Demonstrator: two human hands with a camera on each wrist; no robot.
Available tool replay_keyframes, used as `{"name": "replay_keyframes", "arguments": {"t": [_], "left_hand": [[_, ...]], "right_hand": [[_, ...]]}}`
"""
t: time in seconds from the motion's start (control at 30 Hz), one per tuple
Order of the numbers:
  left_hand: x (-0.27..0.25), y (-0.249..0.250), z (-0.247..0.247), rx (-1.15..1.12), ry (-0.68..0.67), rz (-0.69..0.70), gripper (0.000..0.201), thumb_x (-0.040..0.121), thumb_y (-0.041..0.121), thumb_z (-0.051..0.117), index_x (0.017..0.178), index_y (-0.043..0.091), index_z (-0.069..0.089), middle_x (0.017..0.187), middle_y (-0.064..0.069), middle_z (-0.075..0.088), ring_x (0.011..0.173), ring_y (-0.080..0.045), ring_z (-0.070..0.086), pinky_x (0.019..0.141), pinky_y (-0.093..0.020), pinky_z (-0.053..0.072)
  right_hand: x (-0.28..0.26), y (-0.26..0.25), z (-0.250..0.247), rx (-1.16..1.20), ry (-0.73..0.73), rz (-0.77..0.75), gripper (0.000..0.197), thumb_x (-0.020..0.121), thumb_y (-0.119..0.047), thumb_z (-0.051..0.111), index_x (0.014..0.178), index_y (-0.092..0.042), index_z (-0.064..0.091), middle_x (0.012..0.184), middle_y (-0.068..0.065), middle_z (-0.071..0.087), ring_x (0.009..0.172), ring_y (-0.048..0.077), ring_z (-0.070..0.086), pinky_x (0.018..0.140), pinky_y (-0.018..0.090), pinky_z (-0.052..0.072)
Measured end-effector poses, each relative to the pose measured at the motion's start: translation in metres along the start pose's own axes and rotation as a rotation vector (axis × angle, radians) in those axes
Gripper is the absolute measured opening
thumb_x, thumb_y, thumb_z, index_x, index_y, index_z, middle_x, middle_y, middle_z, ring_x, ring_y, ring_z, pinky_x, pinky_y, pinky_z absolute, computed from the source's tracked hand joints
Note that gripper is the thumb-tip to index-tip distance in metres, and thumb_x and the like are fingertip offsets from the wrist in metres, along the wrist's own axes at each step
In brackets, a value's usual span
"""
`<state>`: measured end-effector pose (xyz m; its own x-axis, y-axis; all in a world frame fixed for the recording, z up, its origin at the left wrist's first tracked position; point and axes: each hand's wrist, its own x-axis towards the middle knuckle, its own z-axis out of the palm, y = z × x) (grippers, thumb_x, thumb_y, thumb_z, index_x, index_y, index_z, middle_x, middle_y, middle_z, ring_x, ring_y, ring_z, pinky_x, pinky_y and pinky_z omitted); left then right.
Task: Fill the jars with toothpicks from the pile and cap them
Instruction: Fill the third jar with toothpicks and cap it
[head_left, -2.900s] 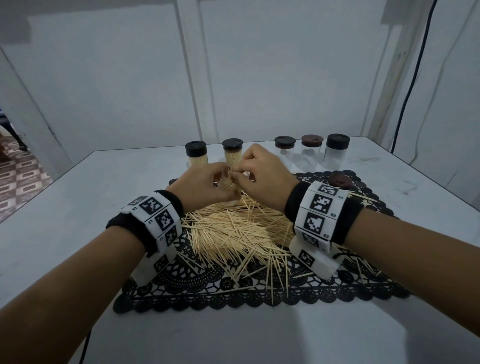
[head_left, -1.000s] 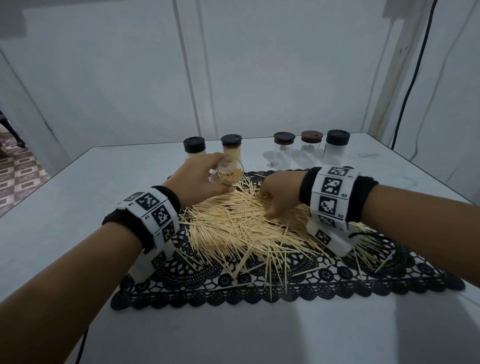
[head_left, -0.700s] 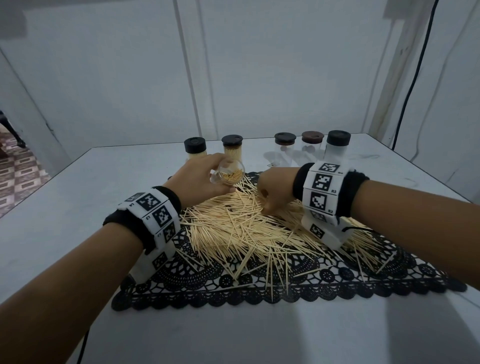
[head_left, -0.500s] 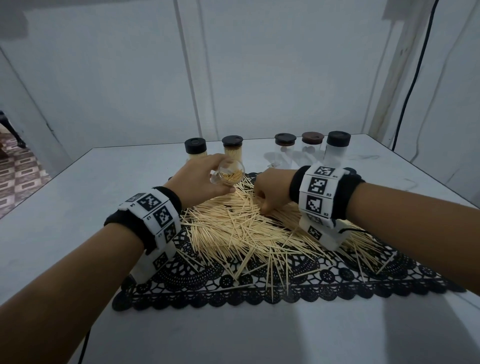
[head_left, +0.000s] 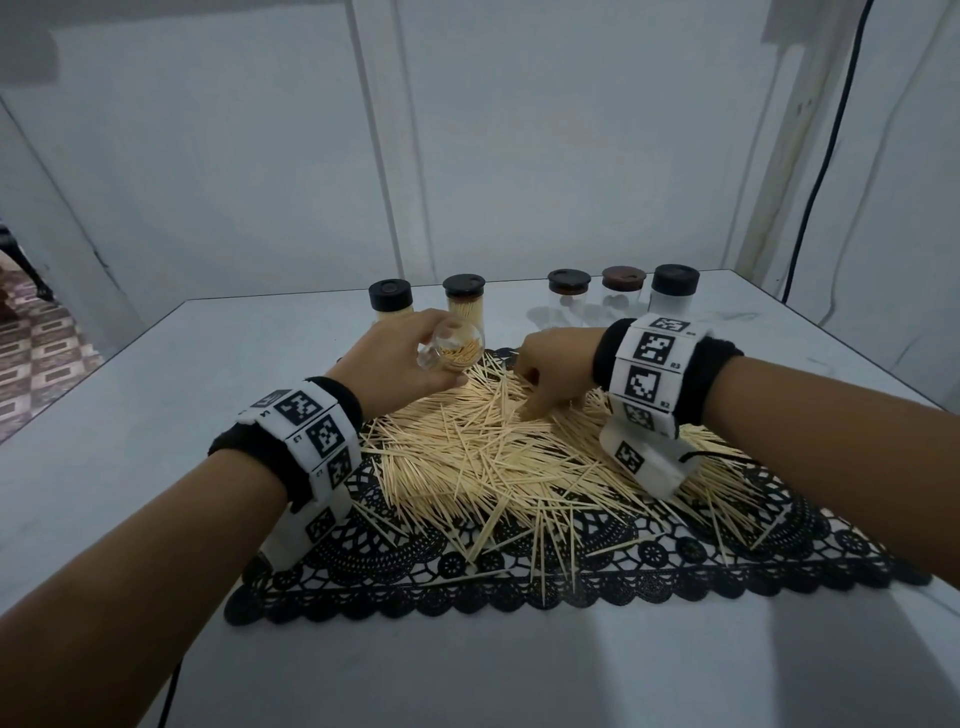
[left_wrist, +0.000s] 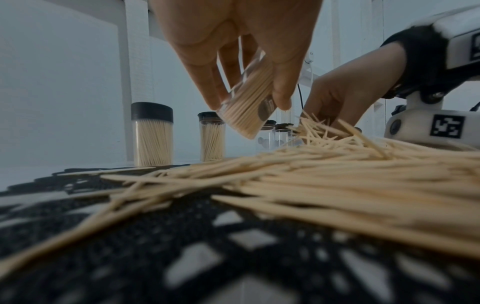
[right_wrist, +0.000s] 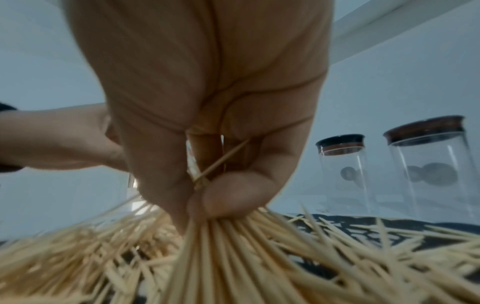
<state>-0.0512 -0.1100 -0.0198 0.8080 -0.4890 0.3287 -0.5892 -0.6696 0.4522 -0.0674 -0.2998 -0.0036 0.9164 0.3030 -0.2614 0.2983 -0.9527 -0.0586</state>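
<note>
Left hand (head_left: 400, 358) tilts an open jar (head_left: 451, 346) while the right hand (head_left: 550, 371) pinches toothpicks from the pile (head_left: 509, 457).

The left hand's fingers clamp round the clear jar, held tilted above the pile's far edge and partly filled with toothpicks. The right hand's fingers close on a bunch of toothpicks (right_wrist: 207, 242) still touching the pile, which lies on a black lace mat (head_left: 519, 587) on the tabletop (head_left: 467, 670). Behind stand two filled capped jars (head_left: 390, 304) and three clear capped ones (head_left: 569, 299).
</note>
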Motion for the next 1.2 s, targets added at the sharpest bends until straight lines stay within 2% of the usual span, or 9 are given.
{"name": "replay_keyframes", "arguments": {"t": [0.1, 0.37, 0.47, 0.57, 0.63, 0.77, 0.87, 1.03, 1.2], "left_hand": [[0.0, 0.0, 0.0, 0.003, 0.013, -0.022, 0.051, 0.077, 0.028, 0.075, 0.122, 0.017, 0.055, 0.103, 0.012, 0.055, 0.098, -0.009, 0.052, 0.089, -0.027, 0.043], [0.002, -0.003, 0.001, 0.04, 0.015, -0.083, 0.059, 0.077, 0.034, 0.074, 0.128, 0.013, 0.05, 0.121, 0.0, 0.058, 0.1, -0.007, 0.048, 0.084, -0.02, 0.036], [0.002, -0.003, 0.001, 0.033, -0.034, -0.108, 0.059, 0.077, 0.036, 0.073, 0.127, 0.014, 0.05, 0.115, 0.003, 0.058, 0.099, -0.008, 0.049, 0.086, -0.022, 0.037], [0.0, 0.0, 0.002, 0.052, -0.075, -0.113, 0.056, 0.077, 0.039, 0.073, 0.124, 0.016, 0.052, 0.098, 0.008, 0.055, 0.089, -0.009, 0.05, 0.072, -0.017, 0.037], [-0.001, 0.002, 0.002, 0.068, -0.106, -0.106, 0.056, 0.076, 0.041, 0.073, 0.122, 0.017, 0.054, 0.097, 0.003, 0.057, 0.087, -0.013, 0.053, 0.068, -0.014, 0.038], [-0.001, 0.003, 0.001, 0.079, -0.126, -0.101, 0.055, 0.075, 0.044, 0.072, 0.121, 0.018, 0.055, 0.105, -0.008, 0.061, 0.093, -0.021, 0.057, 0.078, -0.026, 0.044], [-0.002, 0.002, 0.001, 0.079, -0.127, -0.093, 0.054, 0.075, 0.045, 0.072, 0.119, 0.018, 0.056, 0.1, -0.005, 0.062, 0.089, -0.018, 0.056, 0.073, -0.018, 0.042], [-0.001, 0.004, 0.002, 0.061, -0.126, -0.072, 0.05, 0.075, 0.045, 0.072, 0.116, 0.019, 0.058, 0.098, -0.005, 0.065, 0.09, -0.02, 0.059, 0.081, -0.032, 0.046], [-0.002, 0.005, 0.002, 0.032, -0.101, -0.053, 0.047, 0.076, 0.039, 0.073, 0.116, 0.019, 0.059, 0.081, 0.016, 0.057, 0.072, 0.003, 0.053, 0.063, -0.003, 0.037]], "right_hand": [[-0.003, 0.008, -0.003, 0.135, 0.014, 0.005, 0.022, 0.086, -0.018, 0.064, 0.069, -0.006, 0.056, 0.061, 0.002, 0.061, 0.048, 0.009, 0.057, 0.048, 0.014, 0.047], [-0.022, 0.028, -0.018, 0.589, 0.172, -0.055, 0.015, 0.086, -0.01, 0.064, 0.078, 0.002, 0.061, 0.063, 0.008, 0.065, 0.048, 0.007, 0.063, 0.054, 0.019, 0.055], [-0.03, 0.027, -0.021, 0.753, 0.276, -0.087, 0.016, 0.086, -0.01, 0.063, 0.084, 0.006, 0.062, 0.065, 0.01, 0.064, 0.046, 0.006, 0.061, 0.051, 0.016, 0.053], [-0.033, 0.022, -0.024, 0.898, 0.385, -0.119, 0.01, 0.085, -0.007, 0.063, 0.079, 0.001, 0.062, 0.061, 0.008, 0.062, 0.047, 0.007, 0.061, 0.052, 0.016, 0.053], [-0.033, 0.015, -0.026, 0.945, 0.462, -0.149, 0.009, 0.086, -0.007, 0.062, 0.078, -0.002, 0.062, 0.064, 0.01, 0.062, 0.051, 0.009, 0.061, 0.057, 0.019, 0.055], [-0.031, -0.003, -0.027, 1.015, 0.601, -0.22, 0.005, 0.087, -0.004, 0.06, 0.084, -0.003, 0.063, 0.063, 0.005, 0.061, 0.051, 0.005, 0.059, 0.058, 0.018, 0.054], [-0.029, -0.013, -0.029, 1.049, 0.679, -0.26, 0.005, 0.088, -0.004, 0.06, 0.086, -0.001, 0.064, 0.062, 0.002, 0.061, 0.052, 0.004, 0.059, 0.059, 0.019, 0.055], [-0.018, -0.023, -0.021, 0.995, 0.738, -0.235, 0.009, 0.088, -0.008, 0.061, 0.088, 0.0, 0.064, 0.063, 0.002, 0.061, 0.053, 0.006, 0.06, 0.062, 0.023, 0.056], [-0.007, -0.025, -0.006, 0.923, 0.738, -0.196, 0.014, 0.087, -0.009, 0.061, 0.091, 0.003, 0.065, 0.067, 0.005, 0.064, 0.062, 0.018, 0.064, 0.073, 0.04, 0.057]]}}
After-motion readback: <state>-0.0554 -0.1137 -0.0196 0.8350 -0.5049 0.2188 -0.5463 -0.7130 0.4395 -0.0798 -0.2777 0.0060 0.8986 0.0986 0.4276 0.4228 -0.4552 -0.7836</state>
